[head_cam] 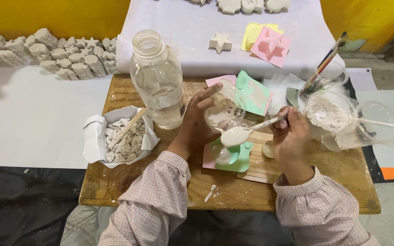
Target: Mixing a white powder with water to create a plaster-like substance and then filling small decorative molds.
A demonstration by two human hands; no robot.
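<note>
- Checked sleeves [158,200] sit lowest in view, both forearms reaching over the wooden table [115,182].
- Left hand [196,125] is curled around a small clear cup [225,109], tilted toward the person, its inside smeared with white plaster.
- Right hand [292,134] is closed on the handle of a plastic spoon [242,133]; the bowl is loaded with white plaster and hangs just above a green mould [233,157].
- That mould lies on a pink sheet beside a slatted wooden mat [265,166]; its hollow already holds some white plaster.
- Judged step: spooning plaster from cup into mould, fill only part done.
- Next move calls for a steady tip of the spoon over the hollow, keeping drips off the mould's rim.
- Nearby: a clear water bottle [157,79], uncapped, just left of the cup; a paper-lined box of broken plaster bits [123,139] farther left; a larger plaster-coated cup [329,111] to the right.
</note>
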